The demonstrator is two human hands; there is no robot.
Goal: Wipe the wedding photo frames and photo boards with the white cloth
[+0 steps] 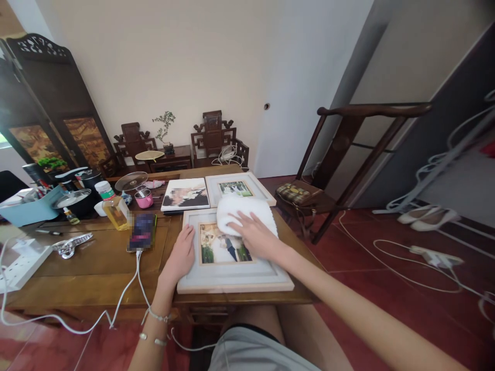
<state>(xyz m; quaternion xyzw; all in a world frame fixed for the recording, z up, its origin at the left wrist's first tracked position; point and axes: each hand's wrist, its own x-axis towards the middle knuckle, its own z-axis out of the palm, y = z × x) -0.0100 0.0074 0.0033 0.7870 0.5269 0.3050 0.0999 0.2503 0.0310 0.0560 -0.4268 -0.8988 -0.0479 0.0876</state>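
Observation:
A framed photo (235, 286) with a pale wood border lies face up at the table's front edge. My left hand (183, 251) grips its left side, fingers resting over the border. Under my right hand (253, 236) is a folded white cloth (232, 207), pressed onto the upper right of the glass with fingers spread over it. The cloth covers part of the frame's far edge. Behind it lies a second framed photo (266, 191), partly hidden by the cloth. To its left sits a stack topped by a canvas picture (184, 195).
On the wooden table (104, 273) are a phone (142, 232) with a charging cable, a bottle of yellow liquid (116, 212), a pink cup (144, 199), scissors (72, 245) and a power strip (23, 263). A chair (340, 139) holding a plaid bag (296, 193) stands at the right.

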